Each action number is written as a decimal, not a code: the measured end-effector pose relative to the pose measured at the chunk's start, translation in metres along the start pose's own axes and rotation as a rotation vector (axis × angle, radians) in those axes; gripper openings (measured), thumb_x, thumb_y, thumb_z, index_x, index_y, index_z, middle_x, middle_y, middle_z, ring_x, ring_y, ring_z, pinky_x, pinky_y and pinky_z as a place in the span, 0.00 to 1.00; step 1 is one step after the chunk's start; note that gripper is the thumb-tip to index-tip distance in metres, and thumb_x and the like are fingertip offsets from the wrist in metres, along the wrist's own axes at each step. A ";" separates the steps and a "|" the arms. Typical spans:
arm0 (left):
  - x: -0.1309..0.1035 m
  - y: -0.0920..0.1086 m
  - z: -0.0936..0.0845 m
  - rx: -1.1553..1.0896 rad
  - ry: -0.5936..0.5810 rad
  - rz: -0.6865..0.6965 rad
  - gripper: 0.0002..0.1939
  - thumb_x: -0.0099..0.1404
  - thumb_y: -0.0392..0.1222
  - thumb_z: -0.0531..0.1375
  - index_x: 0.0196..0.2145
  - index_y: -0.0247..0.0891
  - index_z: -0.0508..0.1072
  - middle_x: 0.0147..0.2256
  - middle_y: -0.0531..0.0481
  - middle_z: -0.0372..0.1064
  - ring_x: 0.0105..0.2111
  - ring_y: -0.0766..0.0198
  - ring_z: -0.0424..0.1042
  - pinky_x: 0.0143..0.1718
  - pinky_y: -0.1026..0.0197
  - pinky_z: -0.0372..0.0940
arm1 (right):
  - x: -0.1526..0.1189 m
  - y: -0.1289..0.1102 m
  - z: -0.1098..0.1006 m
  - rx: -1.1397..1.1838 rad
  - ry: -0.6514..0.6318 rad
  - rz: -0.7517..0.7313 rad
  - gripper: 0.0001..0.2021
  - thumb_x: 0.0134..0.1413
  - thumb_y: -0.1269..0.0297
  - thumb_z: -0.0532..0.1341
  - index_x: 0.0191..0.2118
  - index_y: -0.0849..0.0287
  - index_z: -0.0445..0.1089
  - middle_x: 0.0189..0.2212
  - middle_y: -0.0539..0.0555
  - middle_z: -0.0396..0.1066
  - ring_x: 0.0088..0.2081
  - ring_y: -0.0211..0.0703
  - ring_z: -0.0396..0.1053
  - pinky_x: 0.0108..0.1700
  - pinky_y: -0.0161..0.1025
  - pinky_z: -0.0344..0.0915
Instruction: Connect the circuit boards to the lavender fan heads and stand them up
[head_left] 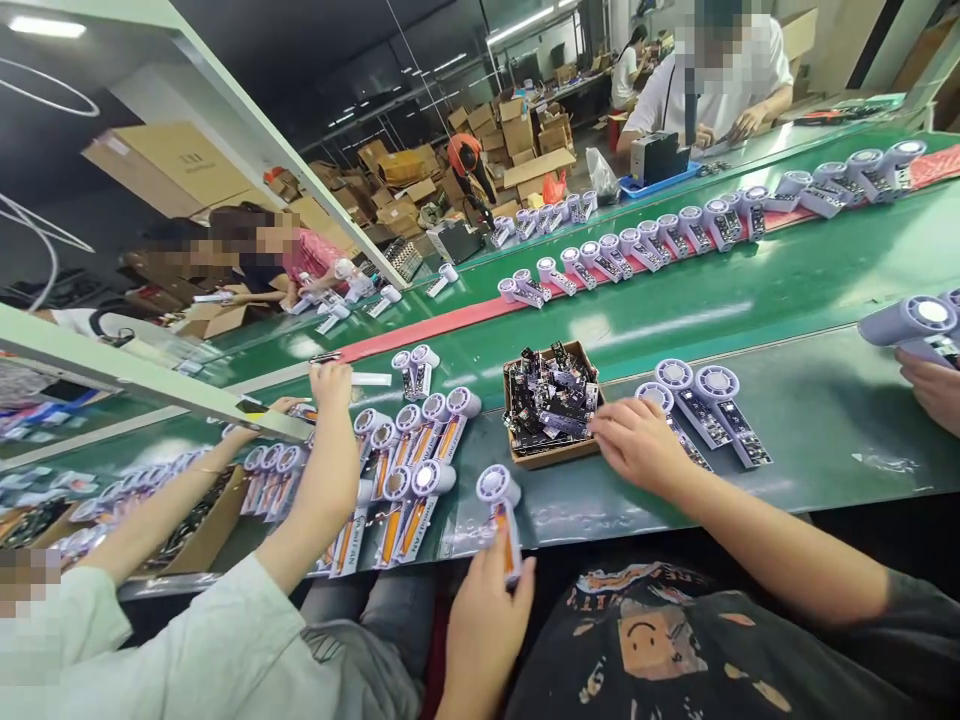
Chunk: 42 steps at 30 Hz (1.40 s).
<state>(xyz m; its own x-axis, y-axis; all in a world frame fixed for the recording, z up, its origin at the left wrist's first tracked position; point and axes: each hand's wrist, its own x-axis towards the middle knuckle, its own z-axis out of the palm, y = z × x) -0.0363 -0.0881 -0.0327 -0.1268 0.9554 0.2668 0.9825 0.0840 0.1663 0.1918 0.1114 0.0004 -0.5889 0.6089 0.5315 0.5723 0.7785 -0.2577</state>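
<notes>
My left hand (487, 615) grips the handle of a lilac hand-held fan half (501, 510) with an orange battery showing, at the near edge of the green bench. My right hand (637, 440) rests with its fingers at the right rim of a small cardboard box (517, 455) full of dark circuit boards (551, 400). Just right of that hand lie three fan halves (709, 405) with boards fitted, and whether the fingers hold a board I cannot tell.
A co-worker's arms (322, 480) reach over several battery-fitted fan halves (420, 450) at my left. Another person's hand (934, 385) sits at the right edge by a fan (911, 325). Rows of fan halves (675, 235) ride the green conveyor behind.
</notes>
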 end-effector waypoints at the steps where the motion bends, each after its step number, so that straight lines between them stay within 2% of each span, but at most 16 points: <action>1: 0.005 0.009 0.006 -0.026 -0.029 0.055 0.23 0.73 0.47 0.50 0.54 0.25 0.70 0.42 0.37 0.73 0.40 0.52 0.76 0.34 0.57 0.74 | 0.015 0.001 0.002 -0.056 -0.111 0.074 0.10 0.65 0.67 0.55 0.44 0.58 0.74 0.44 0.54 0.72 0.46 0.49 0.66 0.48 0.48 0.57; 4: 0.026 0.035 0.022 -0.117 -0.015 0.263 0.20 0.72 0.41 0.50 0.51 0.23 0.72 0.46 0.33 0.72 0.45 0.49 0.75 0.41 0.53 0.74 | 0.047 0.002 0.007 -0.168 -0.403 0.230 0.12 0.61 0.62 0.60 0.45 0.63 0.75 0.45 0.61 0.70 0.50 0.59 0.64 0.49 0.52 0.57; 6: 0.042 0.048 0.027 -0.194 -0.014 0.391 0.21 0.72 0.39 0.49 0.55 0.24 0.70 0.54 0.32 0.67 0.52 0.49 0.71 0.48 0.53 0.72 | 0.059 0.003 0.008 -0.185 -0.467 0.249 0.12 0.60 0.64 0.60 0.43 0.65 0.76 0.45 0.63 0.69 0.50 0.62 0.64 0.49 0.53 0.56; 8: 0.055 0.054 0.025 -0.279 0.002 0.493 0.19 0.73 0.37 0.49 0.54 0.28 0.71 0.57 0.35 0.65 0.51 0.51 0.72 0.48 0.54 0.72 | 0.066 0.005 0.007 -0.182 -0.480 0.249 0.12 0.61 0.66 0.57 0.42 0.63 0.77 0.43 0.62 0.70 0.49 0.60 0.65 0.49 0.53 0.56; 10: 0.064 0.052 0.019 -0.367 0.079 0.529 0.15 0.72 0.35 0.52 0.52 0.30 0.72 0.54 0.37 0.68 0.49 0.53 0.73 0.48 0.55 0.71 | 0.066 0.008 0.002 -0.179 -0.456 0.281 0.14 0.63 0.67 0.53 0.43 0.61 0.77 0.43 0.59 0.71 0.47 0.57 0.65 0.47 0.52 0.56; 13: 0.064 0.040 0.007 -0.435 0.266 0.532 0.12 0.69 0.31 0.56 0.49 0.34 0.73 0.47 0.42 0.74 0.45 0.58 0.74 0.46 0.57 0.70 | 0.049 0.006 -0.008 -0.038 -0.272 0.247 0.14 0.64 0.68 0.52 0.41 0.60 0.76 0.40 0.57 0.71 0.43 0.50 0.65 0.44 0.47 0.55; 16: 0.050 0.028 0.001 -0.657 0.316 0.407 0.11 0.69 0.31 0.55 0.46 0.36 0.73 0.42 0.44 0.74 0.40 0.60 0.75 0.43 0.59 0.70 | 0.013 -0.013 -0.015 0.260 -0.132 -0.157 0.12 0.64 0.69 0.53 0.42 0.58 0.75 0.38 0.55 0.70 0.39 0.43 0.63 0.43 0.43 0.56; 18: 0.041 0.027 0.001 -1.047 0.084 0.143 0.13 0.74 0.41 0.51 0.50 0.35 0.72 0.43 0.41 0.73 0.36 0.60 0.75 0.37 0.59 0.72 | -0.012 -0.031 -0.015 0.228 -0.058 -0.403 0.11 0.65 0.70 0.54 0.45 0.55 0.73 0.40 0.52 0.71 0.42 0.44 0.61 0.51 0.48 0.54; 19: 0.038 0.027 0.002 -1.259 -0.121 0.017 0.17 0.75 0.47 0.51 0.53 0.36 0.70 0.45 0.39 0.71 0.33 0.60 0.75 0.33 0.60 0.72 | -0.021 -0.039 -0.013 0.182 -0.023 -0.453 0.11 0.66 0.71 0.54 0.47 0.57 0.72 0.41 0.52 0.72 0.42 0.44 0.61 0.51 0.48 0.54; 21: 0.037 0.029 0.005 -1.567 -0.534 -0.163 0.25 0.70 0.56 0.58 0.57 0.37 0.68 0.45 0.38 0.70 0.28 0.61 0.74 0.27 0.61 0.70 | -0.033 -0.052 -0.007 0.155 -0.013 -0.449 0.10 0.68 0.69 0.53 0.46 0.60 0.72 0.41 0.53 0.72 0.42 0.45 0.62 0.51 0.48 0.54; 23: 0.039 0.030 0.008 -1.677 -0.716 -0.252 0.28 0.62 0.52 0.67 0.57 0.40 0.68 0.39 0.42 0.71 0.25 0.62 0.72 0.25 0.61 0.68 | -0.037 -0.056 0.002 0.173 -0.011 -0.409 0.11 0.69 0.67 0.53 0.48 0.60 0.71 0.42 0.54 0.71 0.43 0.45 0.62 0.50 0.48 0.55; 27: 0.039 0.018 0.015 -1.670 -0.451 -0.370 0.23 0.61 0.43 0.67 0.53 0.46 0.68 0.30 0.50 0.69 0.19 0.69 0.65 0.21 0.67 0.62 | -0.035 -0.045 0.017 0.191 0.009 -0.219 0.15 0.64 0.64 0.58 0.55 0.59 0.67 0.47 0.57 0.68 0.45 0.48 0.63 0.48 0.47 0.57; 31: 0.027 0.003 0.015 -1.605 -0.251 -0.393 0.24 0.59 0.41 0.68 0.52 0.44 0.69 0.27 0.52 0.67 0.17 0.72 0.58 0.16 0.72 0.53 | -0.037 -0.040 0.031 -0.073 -0.295 -0.030 0.17 0.57 0.66 0.65 0.52 0.58 0.70 0.48 0.54 0.69 0.44 0.49 0.64 0.44 0.46 0.54; 34: 0.019 -0.003 0.010 -1.487 -0.116 -0.445 0.24 0.59 0.45 0.68 0.51 0.41 0.69 0.28 0.52 0.66 0.20 0.69 0.62 0.17 0.70 0.58 | -0.045 -0.041 0.034 -0.129 -0.383 0.040 0.13 0.61 0.65 0.63 0.50 0.54 0.72 0.44 0.52 0.69 0.41 0.47 0.64 0.41 0.44 0.52; 38: 0.018 -0.003 0.006 -1.318 -0.067 -0.445 0.22 0.65 0.45 0.64 0.54 0.38 0.64 0.31 0.51 0.66 0.28 0.68 0.68 0.30 0.66 0.68 | -0.060 -0.042 0.021 -0.074 -0.359 0.101 0.11 0.59 0.65 0.65 0.48 0.54 0.73 0.40 0.51 0.68 0.40 0.46 0.64 0.40 0.44 0.51; 42: 0.024 0.011 0.013 -1.227 -0.120 -0.267 0.16 0.71 0.41 0.56 0.54 0.40 0.57 0.31 0.55 0.63 0.23 0.72 0.66 0.28 0.68 0.66 | -0.070 -0.045 0.013 -0.019 -0.305 0.154 0.21 0.53 0.61 0.69 0.53 0.57 0.72 0.43 0.55 0.68 0.41 0.49 0.64 0.41 0.44 0.53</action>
<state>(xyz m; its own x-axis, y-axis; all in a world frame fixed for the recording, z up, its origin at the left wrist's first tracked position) -0.0264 -0.0609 -0.0366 -0.2250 0.9743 0.0123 0.1469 0.0215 0.9889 0.2003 0.0357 -0.0358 -0.6369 0.7387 0.2207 0.6767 0.6728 -0.2990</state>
